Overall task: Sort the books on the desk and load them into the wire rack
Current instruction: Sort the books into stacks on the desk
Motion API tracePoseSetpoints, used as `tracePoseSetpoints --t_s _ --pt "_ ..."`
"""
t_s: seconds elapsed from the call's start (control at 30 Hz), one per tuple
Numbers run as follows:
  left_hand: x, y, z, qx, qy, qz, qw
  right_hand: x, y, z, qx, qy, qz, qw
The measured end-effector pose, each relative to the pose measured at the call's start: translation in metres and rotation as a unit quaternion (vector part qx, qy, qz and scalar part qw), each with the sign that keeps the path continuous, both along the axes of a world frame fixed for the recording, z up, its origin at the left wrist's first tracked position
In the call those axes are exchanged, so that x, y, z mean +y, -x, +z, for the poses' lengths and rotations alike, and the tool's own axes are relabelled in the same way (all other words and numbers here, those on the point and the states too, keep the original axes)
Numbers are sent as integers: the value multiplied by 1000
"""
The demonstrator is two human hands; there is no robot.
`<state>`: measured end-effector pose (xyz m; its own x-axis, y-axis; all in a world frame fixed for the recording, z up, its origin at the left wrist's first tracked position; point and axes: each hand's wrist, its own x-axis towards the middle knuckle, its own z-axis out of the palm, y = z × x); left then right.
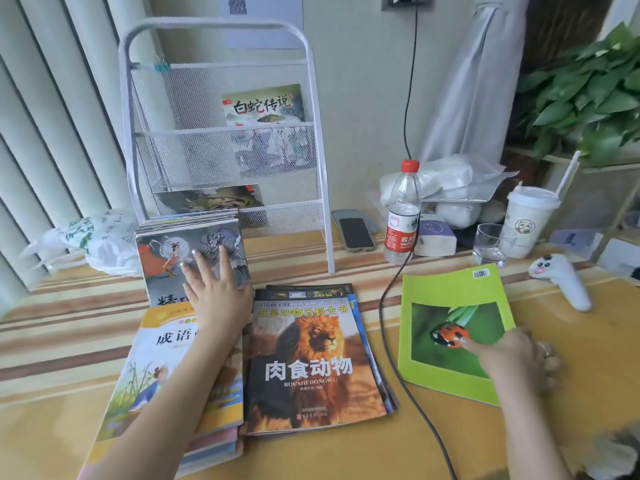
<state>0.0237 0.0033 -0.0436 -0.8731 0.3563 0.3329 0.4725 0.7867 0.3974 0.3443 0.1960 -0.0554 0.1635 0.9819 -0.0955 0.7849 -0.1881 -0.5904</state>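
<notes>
Wire rack — two books inside

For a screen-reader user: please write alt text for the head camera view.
A person's left hand rests flat on a stack of picture books before a white wire rack, while the right hand touches a green ladybird book. A lion book lies between.

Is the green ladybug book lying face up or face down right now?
Cannot tell for sure. The green book lies flat and closed; a barcode at its top corner suggests the back cover is up. The right hand rests on it.
</notes>
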Motion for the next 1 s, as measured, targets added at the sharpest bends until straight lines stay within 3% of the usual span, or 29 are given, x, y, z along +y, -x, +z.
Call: tracePoseSetpoints --t_s 0.23,0.4,0.6,0.8,0.9,1.0 --pt "-2 -1 0 -2 -14 -10 1000 -15 9 -2 13 -96 -14 995" --pt "-3 -3 3 8 -32 -35 999 -30 12 19 73 -178 13 981" --pt "-4 -2 5 47 -39 -127 990 -53 24 56 106 -312 28 944" --pt "-4 -4 6 59 -53 -202 976 -69 31 79 92 -388 16 917" --pt "-5 -14 13 62 -113 -259 957 -75 36 83 71 -403 29 912" --pt "1 -45 27 127 -142 -370 909 -78 43 84 54 -414 37 908"
